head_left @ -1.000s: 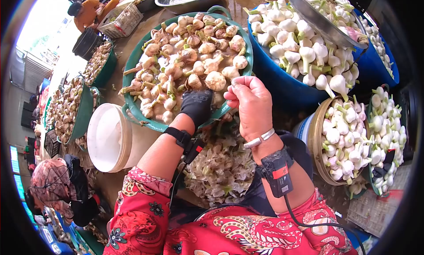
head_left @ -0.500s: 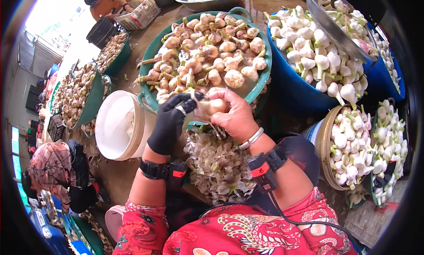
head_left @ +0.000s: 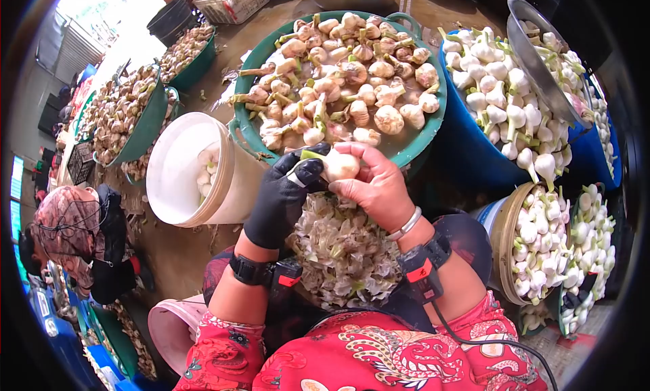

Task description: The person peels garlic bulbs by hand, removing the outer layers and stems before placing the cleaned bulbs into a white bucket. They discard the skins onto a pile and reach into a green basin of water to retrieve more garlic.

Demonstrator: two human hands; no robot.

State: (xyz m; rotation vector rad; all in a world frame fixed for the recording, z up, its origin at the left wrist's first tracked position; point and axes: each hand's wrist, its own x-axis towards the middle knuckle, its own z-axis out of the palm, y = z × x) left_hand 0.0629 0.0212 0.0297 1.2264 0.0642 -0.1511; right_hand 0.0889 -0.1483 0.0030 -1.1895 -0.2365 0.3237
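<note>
A pale garlic bulb (head_left: 338, 165) sits between both of my hands, just in front of the green basin (head_left: 426, 137) heaped with unpeeled garlic. My left hand (head_left: 281, 194), in a black glove, grips the bulb's left side at its green stem. My bare right hand (head_left: 376, 184), with a silver bangle at the wrist, curls around the bulb from the right. Below the hands a pile of peeled garlic skins (head_left: 342, 245) lies in my lap.
A white bucket (head_left: 177, 171) with a few peeled bulbs stands to the left. Blue tubs (head_left: 474, 144) and a woven basket (head_left: 504, 242) of peeled garlic fill the right. More green basins (head_left: 145, 123) stand at the far left. A person in a headscarf (head_left: 64, 228) sits at the left.
My left hand left the green basin with a bulb and joined my right hand. Both now hold the bulb close over the skin pile, and the view has shifted.
</note>
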